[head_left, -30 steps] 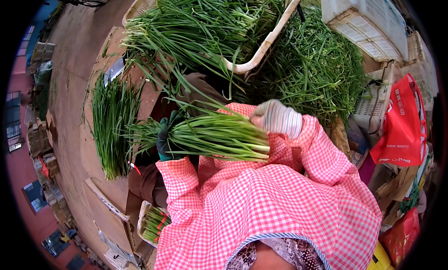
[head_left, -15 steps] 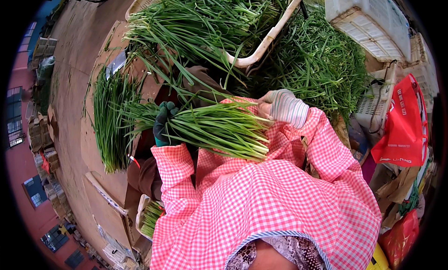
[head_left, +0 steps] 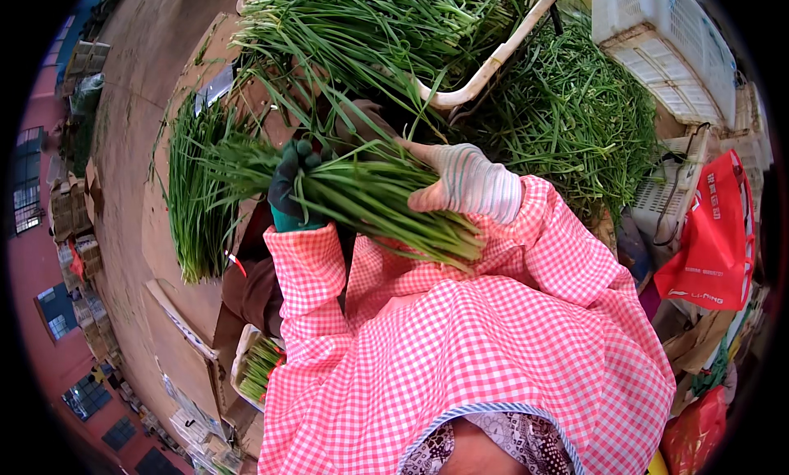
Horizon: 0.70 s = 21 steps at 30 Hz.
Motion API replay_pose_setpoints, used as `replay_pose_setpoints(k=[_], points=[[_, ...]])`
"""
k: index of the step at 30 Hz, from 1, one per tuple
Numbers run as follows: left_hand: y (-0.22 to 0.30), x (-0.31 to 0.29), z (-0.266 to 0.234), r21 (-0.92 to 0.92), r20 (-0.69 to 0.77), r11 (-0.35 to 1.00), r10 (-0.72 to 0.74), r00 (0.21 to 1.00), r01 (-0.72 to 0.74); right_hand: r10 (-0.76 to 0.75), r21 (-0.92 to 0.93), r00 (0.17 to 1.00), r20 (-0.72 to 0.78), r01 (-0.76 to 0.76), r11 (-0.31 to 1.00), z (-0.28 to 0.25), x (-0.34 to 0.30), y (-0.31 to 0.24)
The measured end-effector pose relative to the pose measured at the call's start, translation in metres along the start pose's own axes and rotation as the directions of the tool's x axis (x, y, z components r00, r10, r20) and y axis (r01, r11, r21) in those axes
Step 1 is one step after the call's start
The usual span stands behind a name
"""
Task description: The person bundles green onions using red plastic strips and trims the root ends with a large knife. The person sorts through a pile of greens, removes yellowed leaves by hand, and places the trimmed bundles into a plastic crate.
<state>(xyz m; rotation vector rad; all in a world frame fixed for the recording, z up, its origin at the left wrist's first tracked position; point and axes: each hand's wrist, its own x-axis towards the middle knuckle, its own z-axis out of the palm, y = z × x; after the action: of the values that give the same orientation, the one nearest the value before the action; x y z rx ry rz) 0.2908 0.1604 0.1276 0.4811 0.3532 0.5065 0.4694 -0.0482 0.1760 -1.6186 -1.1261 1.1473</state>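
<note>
A bunch of garlic chives (head_left: 394, 200) lies crosswise in front of my chest, green leaf tips to the left, pale stalk ends to the right. My left hand (head_left: 296, 183), in a dark green glove, is closed around its leafy part. My right hand (head_left: 468, 183), in a striped white glove with bare fingertips, spans the stalks: the thumb rests on the near side, the index finger reaches along the far side, and the other fingers are hidden. Left of my left hand, a neat pile of chives (head_left: 193, 204) lies on cardboard (head_left: 160, 249).
Ahead, a pale plastic crate (head_left: 472, 85) overflows with chives. A large heap of loose greens (head_left: 567, 117) spreads to its right. White crates (head_left: 657, 52) and a red bag (head_left: 711, 237) stand at the right. By my left elbow sits a small container (head_left: 241, 364) with more chives.
My right hand has moved left from the stalk ends onto the middle of the bunch. The bunch tilts more, its stalk ends lower. My left hand keeps its hold.
</note>
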Motion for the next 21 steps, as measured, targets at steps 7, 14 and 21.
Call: replay_pose_setpoints(k=[7,14,21], points=[[-0.041,0.038,0.105,0.482,0.408,0.67,0.399,0.821,-0.565,-0.161,0.543,0.967,-0.196,0.244,0.804,0.023,0.026,-0.009],[-0.028,0.025,0.185,0.59,0.405,0.62,0.328,0.854,-0.518,-0.042,-0.02,0.755,-0.655,0.038,0.999,-0.053,-0.007,-0.015],[-0.018,-0.024,0.131,0.574,0.264,0.744,0.228,0.937,-0.342,0.121,0.573,0.829,-0.545,0.263,0.776,-0.098,-0.023,-0.001]])
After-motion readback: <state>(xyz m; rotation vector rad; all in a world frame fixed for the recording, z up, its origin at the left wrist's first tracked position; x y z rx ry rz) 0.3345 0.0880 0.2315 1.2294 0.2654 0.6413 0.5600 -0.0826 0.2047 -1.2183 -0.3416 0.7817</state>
